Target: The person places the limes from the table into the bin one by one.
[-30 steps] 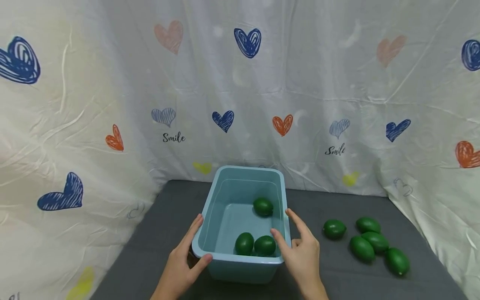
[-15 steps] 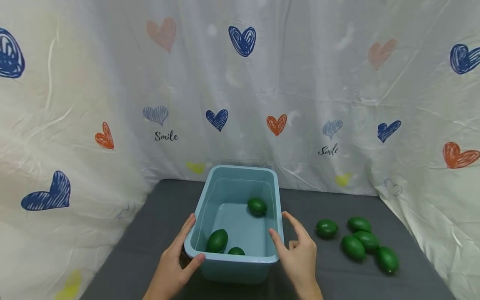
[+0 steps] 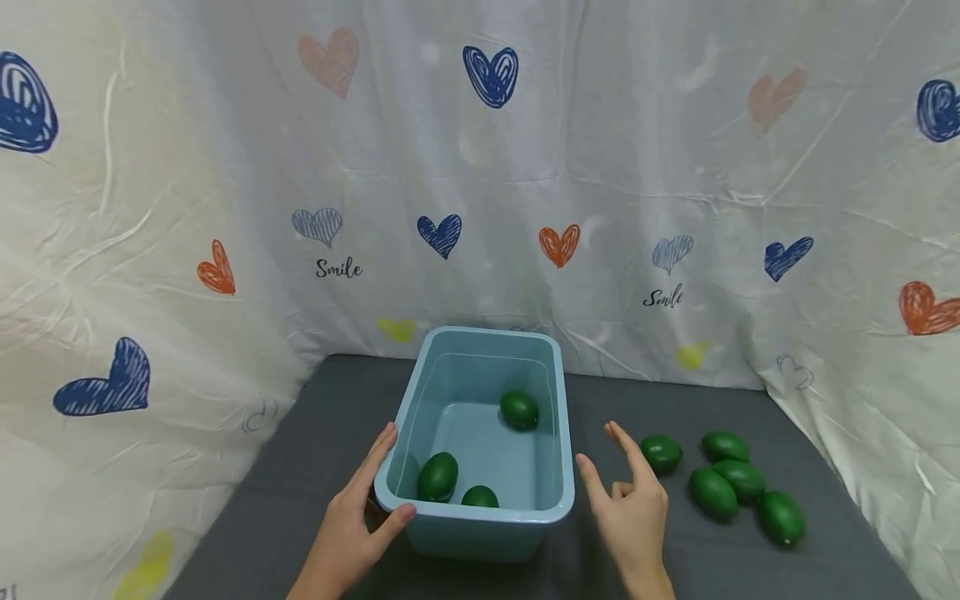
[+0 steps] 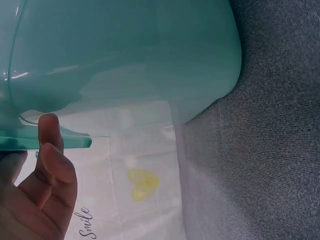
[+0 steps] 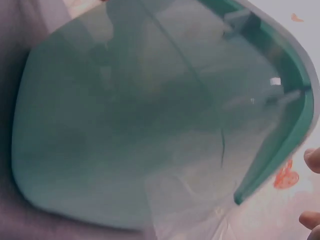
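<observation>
Left hand (image 3: 348, 529) touched the bin (image 3: 480, 537), fingers spread; right hand (image 3: 633, 508), fingers apart, hung beside.
The bin's long axis pointed forward.

Dk grey worktop (image 3: 345, 392), matte, w/ a fine woven-looking surface in the L wrist view; in the head view it has a straight far edge & widens toward the viewer. Standing upright on it, approx. centre, is 1 lt blue bin (image 3: 480, 537), rectangular, open-topped, w/ rounded corners, a short side facing the viewer. To the R of the bin, 5 dk green oval fruits (image 3: 740, 481) lie directly on the worktop. 1 lies slightly apart, nearest the bin. The other 4 sit close together: 1 at back, 2 side by side in the middle, 1 at front R.
</observation>
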Tool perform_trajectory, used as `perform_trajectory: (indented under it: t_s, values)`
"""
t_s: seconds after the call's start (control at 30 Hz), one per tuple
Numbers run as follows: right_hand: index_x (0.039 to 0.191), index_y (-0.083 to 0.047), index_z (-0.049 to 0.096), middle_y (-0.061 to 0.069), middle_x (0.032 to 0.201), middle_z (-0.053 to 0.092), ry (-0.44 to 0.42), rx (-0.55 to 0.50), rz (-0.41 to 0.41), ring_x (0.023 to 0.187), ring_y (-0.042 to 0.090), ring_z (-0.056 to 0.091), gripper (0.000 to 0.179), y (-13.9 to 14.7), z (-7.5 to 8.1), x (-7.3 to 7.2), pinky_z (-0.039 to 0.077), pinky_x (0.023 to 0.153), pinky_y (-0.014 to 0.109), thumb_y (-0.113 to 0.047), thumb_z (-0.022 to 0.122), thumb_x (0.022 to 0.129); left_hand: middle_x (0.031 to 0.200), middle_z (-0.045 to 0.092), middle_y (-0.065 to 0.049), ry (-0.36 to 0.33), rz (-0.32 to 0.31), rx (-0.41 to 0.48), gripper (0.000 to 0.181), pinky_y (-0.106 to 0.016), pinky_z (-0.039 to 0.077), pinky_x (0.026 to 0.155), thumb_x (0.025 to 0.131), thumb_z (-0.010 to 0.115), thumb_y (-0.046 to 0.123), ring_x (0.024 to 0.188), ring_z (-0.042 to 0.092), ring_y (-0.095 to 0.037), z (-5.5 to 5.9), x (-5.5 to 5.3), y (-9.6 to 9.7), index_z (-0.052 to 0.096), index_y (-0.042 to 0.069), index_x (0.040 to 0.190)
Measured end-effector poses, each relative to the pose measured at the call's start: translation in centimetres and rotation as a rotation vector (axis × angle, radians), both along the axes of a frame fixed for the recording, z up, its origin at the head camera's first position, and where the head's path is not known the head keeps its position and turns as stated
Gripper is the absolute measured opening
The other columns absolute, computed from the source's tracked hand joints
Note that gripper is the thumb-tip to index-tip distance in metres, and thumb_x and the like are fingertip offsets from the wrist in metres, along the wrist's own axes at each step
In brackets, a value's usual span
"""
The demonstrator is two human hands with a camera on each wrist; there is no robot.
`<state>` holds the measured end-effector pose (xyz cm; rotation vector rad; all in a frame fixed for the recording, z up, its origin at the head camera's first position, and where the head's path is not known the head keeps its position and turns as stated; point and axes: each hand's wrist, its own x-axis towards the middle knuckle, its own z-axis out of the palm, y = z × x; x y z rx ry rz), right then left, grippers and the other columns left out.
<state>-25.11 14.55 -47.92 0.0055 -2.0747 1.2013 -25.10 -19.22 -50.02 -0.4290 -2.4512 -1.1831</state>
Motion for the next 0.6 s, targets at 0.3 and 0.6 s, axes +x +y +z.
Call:
perform_trajectory:
  t_s: [0.3, 0.6]
  values:
    - [0.144, -0.006, 0.065, 0.015, 0.135, 0.070, 0.005, 0.094, -0.033, 0.033, -0.008, 0.022, 0.063, 3.3, -1.1, -0.5, 0.026, 0.033, 0.018, -0.010, 0.090, 0.086, 0.173, 0.034, 0.002, 0.006, 0.006, -0.010, 0.088, -0.003, 0.031, 0.106, 0.097, 0.079, 0.028, 0.151, 0.033, 0.003, 0.4, 0.0, -0.1, 0.030, 0.032, 0.169]
    - [0.142, -0.004, 0.066, 0.018, 0.131, 0.070, -0.027, 0.145, -0.100, 0.032, -0.008, 0.020, 0.060, 6.6, -3.0, -0.5, 0.027, 0.033, 0.019, -0.013, 0.090, 0.087, 0.174, 0.030, 0.005, -0.029, -0.017, 0.008, 0.087, -0.015, 0.049, 0.099, 0.099, 0.077, 0.027, 0.150, 0.033, 0.003, 0.3, 0.2, 0.2, 0.027, 0.032, 0.170]
